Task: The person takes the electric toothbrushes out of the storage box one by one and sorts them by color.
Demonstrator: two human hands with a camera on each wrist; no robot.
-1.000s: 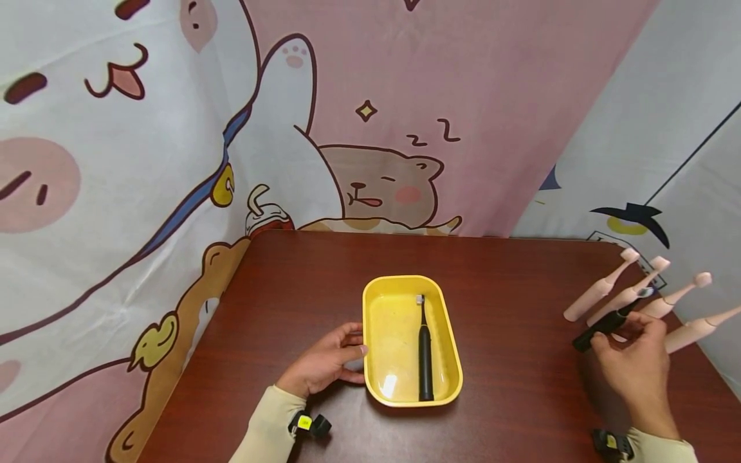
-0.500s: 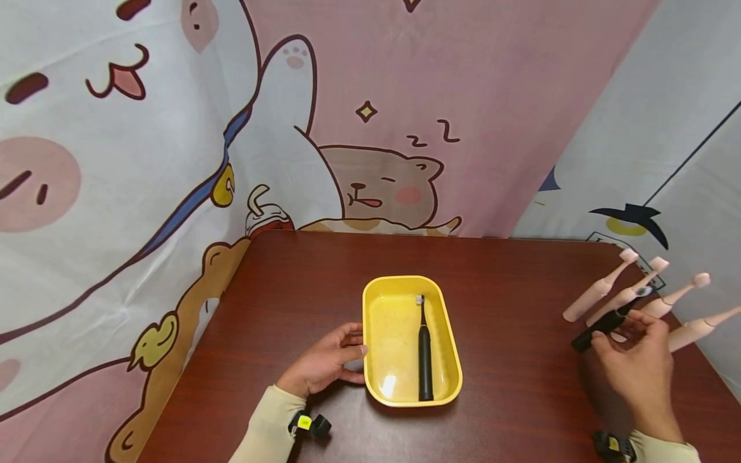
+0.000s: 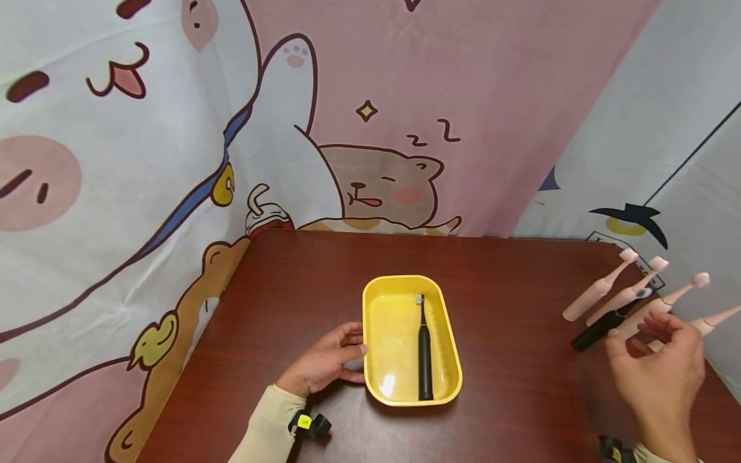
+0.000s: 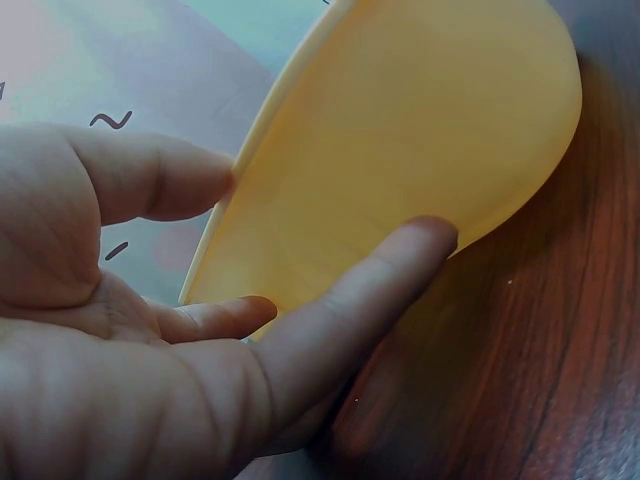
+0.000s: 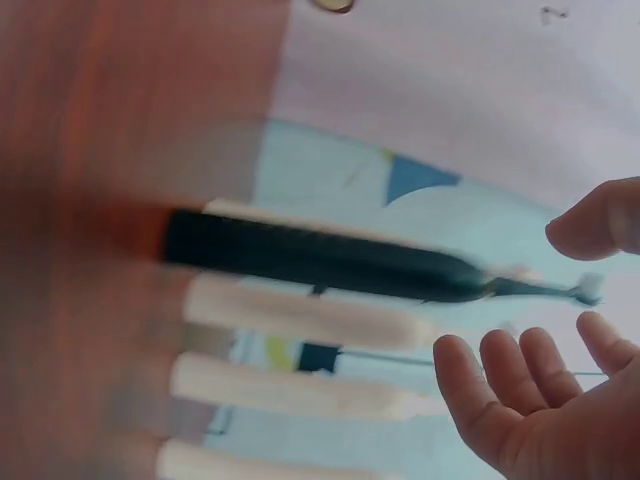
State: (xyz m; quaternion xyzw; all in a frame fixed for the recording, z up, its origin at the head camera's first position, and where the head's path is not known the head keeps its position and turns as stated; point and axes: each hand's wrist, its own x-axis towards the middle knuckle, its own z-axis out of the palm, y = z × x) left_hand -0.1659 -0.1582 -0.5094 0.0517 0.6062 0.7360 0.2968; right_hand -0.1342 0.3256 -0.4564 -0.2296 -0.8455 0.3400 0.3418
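My left hand (image 3: 324,361) rests at the left side of a yellow plastic tray (image 3: 456,360). Seen from the left wrist, its fairly straight fingers touch the tray's outer wall and rim. Inside the tray lies a black electric toothbrush (image 3: 425,360), head toward the far end. On the right, a second black electric toothbrush (image 3: 596,330) stands upright on the table. Just right of it is my right hand (image 3: 660,373), fingers spread and holding nothing. In the right wrist view, a gap shows between this black toothbrush (image 5: 320,260) and the fingers (image 5: 465,385).
Several pale pink electric toothbrushes (image 3: 589,301) stand upright near the table's right edge, close around the right hand; the hand partly hides some. Cartoon-printed cloth (image 3: 463,77) hangs behind and beside the brown table (image 3: 301,276).
My right hand has let go of the black toothbrush and moved a little right, away from it. That toothbrush stays standing. The left hand and the tray have not visibly moved.
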